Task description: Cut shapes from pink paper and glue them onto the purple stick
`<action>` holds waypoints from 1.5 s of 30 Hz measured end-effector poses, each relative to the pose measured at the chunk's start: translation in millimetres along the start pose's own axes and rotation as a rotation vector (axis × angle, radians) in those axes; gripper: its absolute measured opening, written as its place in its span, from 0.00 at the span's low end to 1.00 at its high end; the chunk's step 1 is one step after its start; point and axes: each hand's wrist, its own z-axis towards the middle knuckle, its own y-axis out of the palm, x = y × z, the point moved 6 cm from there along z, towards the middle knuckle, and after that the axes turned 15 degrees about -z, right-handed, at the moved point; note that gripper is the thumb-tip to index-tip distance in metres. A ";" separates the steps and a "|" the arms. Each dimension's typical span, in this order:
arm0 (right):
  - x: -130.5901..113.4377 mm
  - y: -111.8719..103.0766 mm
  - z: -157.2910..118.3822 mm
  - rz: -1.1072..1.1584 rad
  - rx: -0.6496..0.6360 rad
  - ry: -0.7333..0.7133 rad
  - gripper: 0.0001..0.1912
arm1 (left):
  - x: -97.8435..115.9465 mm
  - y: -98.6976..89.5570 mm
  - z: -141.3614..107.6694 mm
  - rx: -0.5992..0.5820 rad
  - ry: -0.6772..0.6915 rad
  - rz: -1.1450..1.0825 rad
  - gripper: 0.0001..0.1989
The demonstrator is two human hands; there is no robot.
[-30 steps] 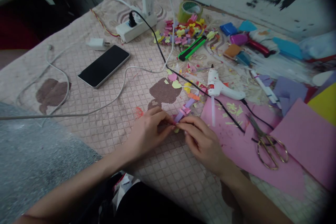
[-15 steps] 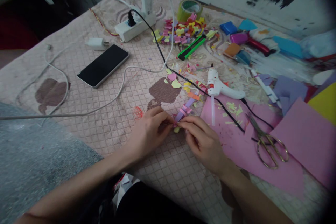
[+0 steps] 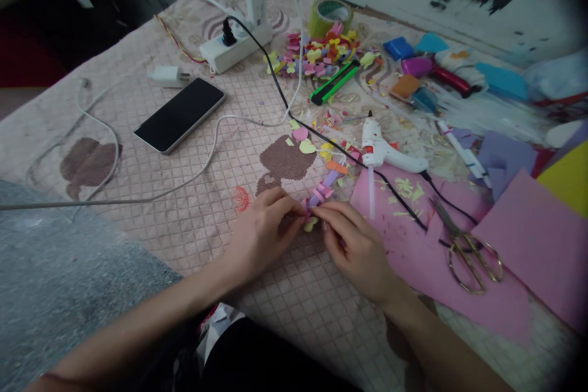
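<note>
Both hands meet at a purple foam strip [image 3: 316,198] decorated with small pink and pale yellow pieces, low over the tablecloth. My left hand [image 3: 263,228] is closed, its thumb and fingertips pinching the strip's near end. From the other side, my right hand [image 3: 357,246] pinches the same end; the fingertips of both hands nearly touch and hide part of it. A pale yellow piece [image 3: 310,223] shows just below the fingers. Beyond the strip lie an orange foam piece [image 3: 337,167] and a yellow-green heart-shaped cutout [image 3: 307,146].
A white glue gun [image 3: 380,153] and scissors [image 3: 468,248] lie right, by pink foam sheets [image 3: 478,312]. Farther back are a green cutter [image 3: 335,82], colourful foam cutouts [image 3: 316,55], tape [image 3: 329,15] and a power strip [image 3: 236,49]. A phone [image 3: 180,115] and cables lie left.
My right fingertips have shifted very slightly up along the strip. Both hands keep their pinch; the view has drifted a few pixels, and everything else stays put.
</note>
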 end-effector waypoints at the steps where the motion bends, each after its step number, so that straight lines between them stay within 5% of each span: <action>1: -0.1 -0.1 0.2 -0.001 0.001 -0.002 0.20 | 0.2 0.6 0.0 0.006 0.011 0.004 0.05; 20: 0.5 -0.1 1.7 0.022 -0.014 0.024 0.17 | 7.8 0.6 -4.4 0.104 0.211 0.081 0.04; 45: 0.5 0.9 3.0 0.040 -0.028 0.030 0.16 | 11.8 3.4 -7.2 0.083 0.275 0.129 0.05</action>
